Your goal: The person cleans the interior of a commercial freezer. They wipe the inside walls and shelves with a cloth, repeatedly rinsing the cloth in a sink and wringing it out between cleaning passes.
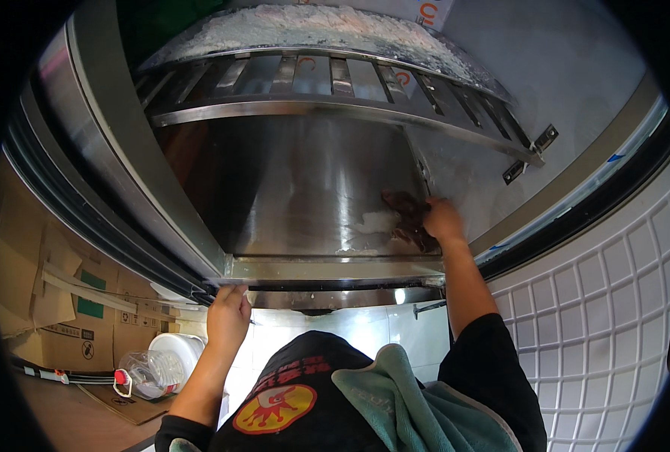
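My right hand [443,219] is closed on a dark reddish-brown wet cloth [407,219], which lies at the right side of a stainless steel surface [290,186] inside a steel-framed cabinet. A whitish wet patch [377,221] lies just left of the cloth. At the cabinet's front left corner, my left hand [230,312] rests with curled fingers at the metal front edge [335,268]; whether it grips the edge cannot be told. A teal towel [403,401] hangs over the front of my black clothing.
Above the surface runs a slatted steel rack [340,110] under heaped whitish, frosty material [312,25]. A white wire grid [595,316] stands at right. Lower left are cardboard boxes [98,333], a clear plastic bottle with a red cap [148,373] and a white bucket [185,350].
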`<control>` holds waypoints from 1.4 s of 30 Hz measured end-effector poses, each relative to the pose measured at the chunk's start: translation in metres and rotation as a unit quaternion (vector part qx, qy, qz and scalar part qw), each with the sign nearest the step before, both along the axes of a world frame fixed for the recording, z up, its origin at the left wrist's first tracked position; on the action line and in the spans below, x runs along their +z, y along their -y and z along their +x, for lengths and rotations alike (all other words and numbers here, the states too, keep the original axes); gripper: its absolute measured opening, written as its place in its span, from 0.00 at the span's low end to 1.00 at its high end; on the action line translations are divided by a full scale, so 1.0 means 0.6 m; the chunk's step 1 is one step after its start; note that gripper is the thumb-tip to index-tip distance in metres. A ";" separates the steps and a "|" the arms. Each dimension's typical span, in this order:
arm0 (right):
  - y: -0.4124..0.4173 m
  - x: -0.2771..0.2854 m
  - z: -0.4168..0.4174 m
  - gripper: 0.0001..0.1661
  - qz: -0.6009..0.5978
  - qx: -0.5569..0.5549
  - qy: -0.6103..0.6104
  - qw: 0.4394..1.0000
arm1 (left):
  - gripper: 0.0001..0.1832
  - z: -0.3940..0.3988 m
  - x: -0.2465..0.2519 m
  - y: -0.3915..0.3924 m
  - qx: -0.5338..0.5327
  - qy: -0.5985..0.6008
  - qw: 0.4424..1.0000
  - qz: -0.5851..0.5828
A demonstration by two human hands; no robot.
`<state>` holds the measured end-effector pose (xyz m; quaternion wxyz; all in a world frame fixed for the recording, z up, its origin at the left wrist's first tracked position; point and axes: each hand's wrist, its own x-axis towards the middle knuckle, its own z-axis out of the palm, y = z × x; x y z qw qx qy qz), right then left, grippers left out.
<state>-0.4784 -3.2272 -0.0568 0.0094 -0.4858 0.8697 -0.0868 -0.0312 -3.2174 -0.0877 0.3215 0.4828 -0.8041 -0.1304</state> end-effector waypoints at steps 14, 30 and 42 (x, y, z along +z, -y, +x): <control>0.015 -0.086 0.114 0.24 -0.024 0.067 -0.015 0.997 | 0.10 -0.018 0.016 -0.013 0.025 -0.051 0.998 0.020; 0.127 -0.087 0.218 0.32 0.031 0.444 0.196 0.874 | 0.10 -0.038 0.010 -0.026 0.005 -0.044 0.998 0.034; 0.078 -0.052 0.149 0.21 0.153 0.512 0.141 0.833 | 0.11 -0.047 0.004 -0.021 0.004 -0.049 0.998 0.034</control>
